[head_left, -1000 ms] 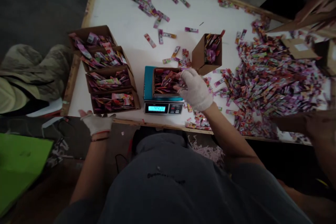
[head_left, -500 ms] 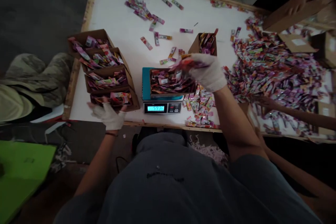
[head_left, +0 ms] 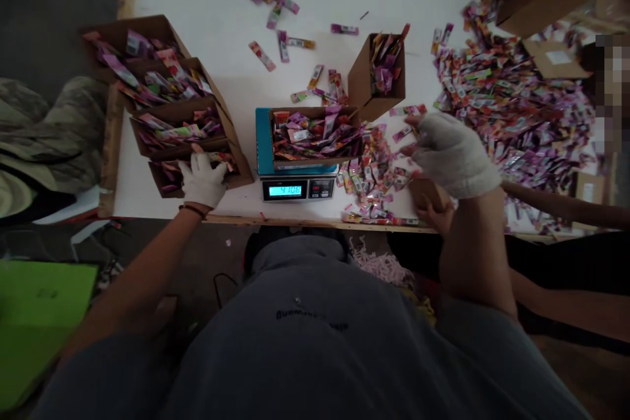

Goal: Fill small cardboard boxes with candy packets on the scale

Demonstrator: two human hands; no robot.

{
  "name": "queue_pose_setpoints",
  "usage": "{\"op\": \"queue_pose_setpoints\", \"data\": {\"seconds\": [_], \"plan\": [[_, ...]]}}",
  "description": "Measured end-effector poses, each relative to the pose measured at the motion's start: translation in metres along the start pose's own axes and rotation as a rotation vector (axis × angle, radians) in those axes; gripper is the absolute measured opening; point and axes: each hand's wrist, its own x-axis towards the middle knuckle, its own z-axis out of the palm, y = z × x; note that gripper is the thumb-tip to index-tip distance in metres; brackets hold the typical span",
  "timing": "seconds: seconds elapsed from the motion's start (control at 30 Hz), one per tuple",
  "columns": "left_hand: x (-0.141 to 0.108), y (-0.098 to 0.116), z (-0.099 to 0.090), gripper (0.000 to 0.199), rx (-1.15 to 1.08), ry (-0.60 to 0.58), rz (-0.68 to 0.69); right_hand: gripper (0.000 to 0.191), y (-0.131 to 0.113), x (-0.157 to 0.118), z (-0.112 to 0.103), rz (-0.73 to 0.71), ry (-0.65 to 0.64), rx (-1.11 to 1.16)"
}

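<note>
My left hand [head_left: 203, 180], in a white fingerless glove, rests on the nearest cardboard box [head_left: 237, 167] of the row at the left, fingers spread over its stick sachets. My right hand [head_left: 453, 154], gloved alike, hovers right of the loose sachet pile [head_left: 371, 170]; its fingers are bent and apart, with nothing visible between them. Between my hands a digital scale [head_left: 298, 189] with a lit display bears an open box [head_left: 315, 161] full of purple and red sachets. A taller filled box [head_left: 361, 79] stands behind it, to the right.
A large sachet heap [head_left: 516, 118] covers the table's right side. Another person's hand [head_left: 438, 215] holds a small carton [head_left: 426, 195] just below my right hand. At the far right, another person holds a cardboard box [head_left: 536, 3]. A wooden rim [head_left: 305, 222] edges the white table.
My right hand has let go of its sachets and moved right, away from the scale. My left hand has come onto the nearest box. The scale's reading has dropped.
</note>
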Motion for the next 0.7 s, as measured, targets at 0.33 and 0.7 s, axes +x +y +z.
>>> {"op": "queue_pose_setpoints", "data": {"seconds": [0.33,0.7], "plan": [[0.038,-0.02,-0.04,0.067,0.026,0.02,-0.012,0.043,-0.094,0.091,0.049,-0.151,-0.5,-0.418],[-0.028,-0.013,-0.03,0.061,-0.315,0.255,-0.16,0.019,0.021,-0.006,-0.044,0.181,0.195,-0.164]]}}
